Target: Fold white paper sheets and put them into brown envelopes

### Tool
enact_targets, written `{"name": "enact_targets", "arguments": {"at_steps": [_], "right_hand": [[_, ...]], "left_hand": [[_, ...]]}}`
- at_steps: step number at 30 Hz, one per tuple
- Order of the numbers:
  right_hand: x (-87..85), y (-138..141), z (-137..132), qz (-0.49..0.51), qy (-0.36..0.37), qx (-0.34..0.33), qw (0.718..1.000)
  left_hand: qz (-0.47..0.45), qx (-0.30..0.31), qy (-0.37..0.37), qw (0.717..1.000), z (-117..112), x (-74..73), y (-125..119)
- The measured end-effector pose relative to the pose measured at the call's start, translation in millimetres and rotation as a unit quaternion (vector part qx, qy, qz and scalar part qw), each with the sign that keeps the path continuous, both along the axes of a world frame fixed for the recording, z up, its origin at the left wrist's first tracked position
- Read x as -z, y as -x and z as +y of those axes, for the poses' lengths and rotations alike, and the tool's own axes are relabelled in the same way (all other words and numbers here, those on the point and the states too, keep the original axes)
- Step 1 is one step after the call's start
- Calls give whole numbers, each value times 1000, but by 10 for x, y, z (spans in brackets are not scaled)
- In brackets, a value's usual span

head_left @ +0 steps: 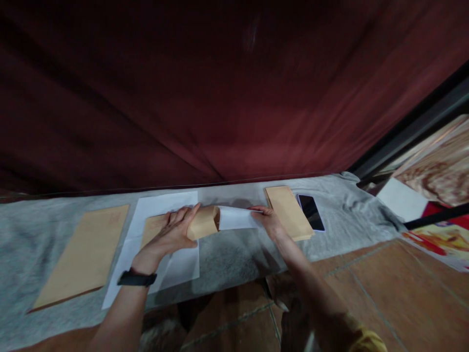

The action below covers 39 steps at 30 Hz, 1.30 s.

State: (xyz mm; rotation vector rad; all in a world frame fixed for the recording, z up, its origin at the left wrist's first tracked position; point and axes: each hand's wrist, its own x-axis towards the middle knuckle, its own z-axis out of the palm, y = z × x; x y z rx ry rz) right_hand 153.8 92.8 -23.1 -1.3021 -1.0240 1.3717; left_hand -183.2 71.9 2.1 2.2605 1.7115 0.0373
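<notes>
My left hand [176,230], a black band on its wrist, grips a brown envelope [203,223] from above, thumb and fingers spread across it. The envelope's mouth gapes toward the right. Between thumb and fingers of my right hand [266,218] is the right end of a folded white paper [237,218]. Its left end is at the envelope's mouth; how far it reaches inside is hidden. Under the left hand and the envelope lie large white sheets [183,266].
To the left lies a larger brown envelope [82,249]. On the right are a stack of brown envelopes [291,212] and a phone [311,212]. A grey cloth [234,264] covers the narrow surface, with a dark red curtain [234,98] behind. Printed boards [439,161] stand at far right.
</notes>
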Motion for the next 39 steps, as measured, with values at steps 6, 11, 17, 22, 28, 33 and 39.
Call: {"name": "enact_targets", "arguments": {"at_steps": [6, 11, 17, 22, 28, 33, 39], "right_hand": [[-1, 15, 3, -67, 22, -54, 996], [-18, 15, 22, -131, -9, -42, 990], [-5, 124, 26, -135, -30, -34, 990], [51, 270, 7, -118, -40, -41, 991], [40, 227, 43, -72, 2, 17, 997], [-12, 252, 21, -3, 28, -23, 999], [39, 534, -30, -9, 26, -35, 999]], "left_hand": [[-5, 14, -26, 1000, 15, 65, 8], [-6, 31, -38, 999, 10, 70, -17], [-6, 43, -38, 998, -2, 49, -124], [-14, 49, -36, 998, 9, 89, -169], [-11, 48, -67, 997, 27, 101, -126], [-19, 63, -110, 992, 37, 84, -153], [-23, 86, -123, 988, 38, 58, -236]]}}
